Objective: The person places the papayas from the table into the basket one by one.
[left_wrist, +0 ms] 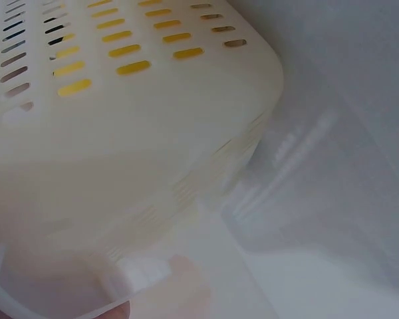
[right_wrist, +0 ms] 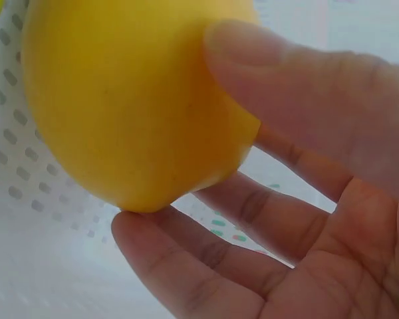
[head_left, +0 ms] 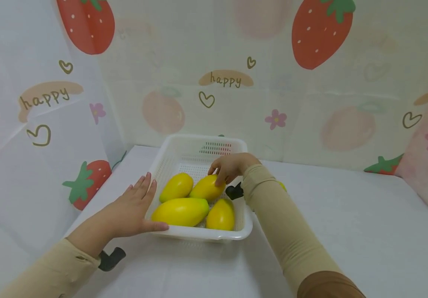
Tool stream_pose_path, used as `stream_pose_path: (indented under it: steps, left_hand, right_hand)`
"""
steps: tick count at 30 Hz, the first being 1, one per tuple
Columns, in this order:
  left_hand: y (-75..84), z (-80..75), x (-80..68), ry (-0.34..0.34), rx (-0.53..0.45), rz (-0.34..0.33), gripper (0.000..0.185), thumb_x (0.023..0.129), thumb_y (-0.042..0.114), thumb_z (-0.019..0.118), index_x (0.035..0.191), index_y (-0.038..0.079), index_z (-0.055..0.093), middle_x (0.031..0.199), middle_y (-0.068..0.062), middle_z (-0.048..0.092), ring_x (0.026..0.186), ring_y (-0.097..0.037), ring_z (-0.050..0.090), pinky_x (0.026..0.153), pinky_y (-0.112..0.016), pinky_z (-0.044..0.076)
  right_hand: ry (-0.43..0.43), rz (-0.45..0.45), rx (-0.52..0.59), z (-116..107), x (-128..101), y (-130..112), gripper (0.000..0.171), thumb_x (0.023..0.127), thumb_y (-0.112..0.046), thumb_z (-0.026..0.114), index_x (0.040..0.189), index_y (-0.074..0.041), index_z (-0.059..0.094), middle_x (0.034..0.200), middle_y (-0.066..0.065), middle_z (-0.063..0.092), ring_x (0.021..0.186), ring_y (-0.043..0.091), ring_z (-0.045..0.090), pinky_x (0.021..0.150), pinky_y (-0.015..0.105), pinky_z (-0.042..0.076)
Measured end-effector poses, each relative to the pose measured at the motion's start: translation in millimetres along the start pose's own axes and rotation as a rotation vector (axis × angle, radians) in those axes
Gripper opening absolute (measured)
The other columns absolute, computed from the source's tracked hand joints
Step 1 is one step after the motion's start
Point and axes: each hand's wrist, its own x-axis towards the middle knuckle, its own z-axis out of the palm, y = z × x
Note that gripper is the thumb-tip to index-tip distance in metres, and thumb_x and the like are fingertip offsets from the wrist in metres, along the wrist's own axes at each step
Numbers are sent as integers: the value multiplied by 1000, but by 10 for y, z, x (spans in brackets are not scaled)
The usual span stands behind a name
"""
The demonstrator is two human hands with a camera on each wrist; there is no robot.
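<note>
A white plastic basket [head_left: 203, 234] with slotted walls holds several yellow mangoes. My right hand [head_left: 232, 167] reaches in from the right and grips one mango [head_left: 205, 189], thumb on the near side and fingers round the far end. The right wrist view shows that mango [right_wrist: 133, 106] close up between thumb and fingers. Beside it lie another mango [head_left: 176, 187] at the left, a long one [head_left: 179, 212] in front, and a smaller one [head_left: 220, 216] at the near right. My left hand [head_left: 130, 211] rests along the basket's left rim, fingers straight, thumb on the front rim.
The basket stands on a white-covered table [head_left: 348, 223]. A yellow-green thing [head_left: 282, 186] peeks out from behind the right sleeve, mostly hidden. Behind the table hangs a printed cloth [head_left: 311, 95] with strawberries and hearts. Black pieces [head_left: 112, 259] are worn at both wrists.
</note>
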Motion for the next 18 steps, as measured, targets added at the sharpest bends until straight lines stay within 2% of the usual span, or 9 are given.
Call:
stream_pose_path:
  steps: [8,18]
  left_hand:
    - [-7,11,30,0,9,4,123,65,84,41,143,-6,10,150,-24,-3,137,-40,1,107,-57,10]
    - [18,-25,3,11,2,22,122,67,82,42,142,-9,12,149,-27,-1,136,-43,4,106,-58,11]
  right_hand:
    - [24,-13,-45,-11,37,18,43,78,-7,72,118,-14,57,119,8,53,97,20,60,88,35,48]
    - [47,-80,-59,-67,-67,-18,49,82,-13,69,128,-12,51,117,6,56,102,19,57,95,39,43]
